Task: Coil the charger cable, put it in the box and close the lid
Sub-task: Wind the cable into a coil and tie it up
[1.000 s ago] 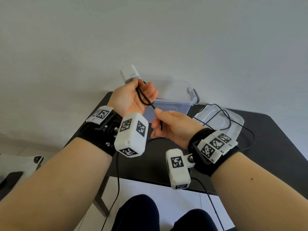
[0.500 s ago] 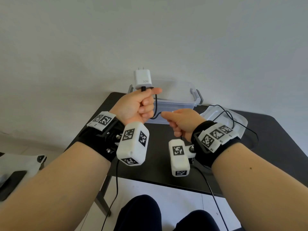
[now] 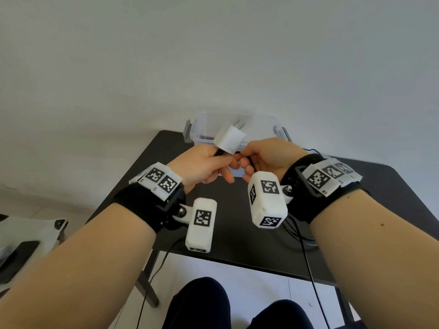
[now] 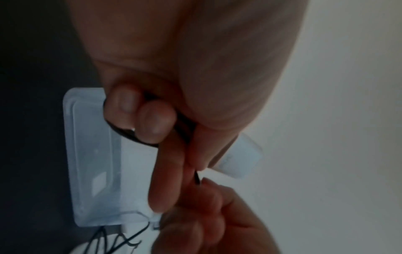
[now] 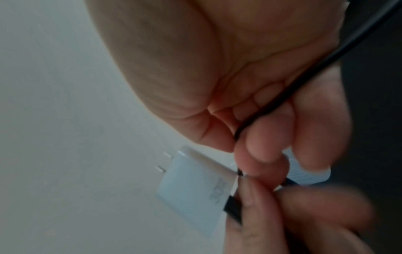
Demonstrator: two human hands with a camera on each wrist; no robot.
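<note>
Nearest to you, your left hand (image 3: 199, 163) is curling its fingers round loops of the black charger cable (image 4: 130, 133), with the white charger plug (image 3: 229, 138) sticking up just above its thumb and tilting toward the box. Your right hand (image 3: 268, 155) is meeting it knuckle to knuckle, pinching the same cable (image 5: 282, 96) between thumb and fingertips right beside the plug. The slack is trailing off behind your right wrist over the black table (image 3: 392, 186). Beyond both hands the clear box (image 3: 268, 124) is sitting open at the table's far edge, its lid (image 4: 91, 154) lying flat on the table. Since half a second ago your hands have been closing together, and the plug has been tipping from upright.
</note>
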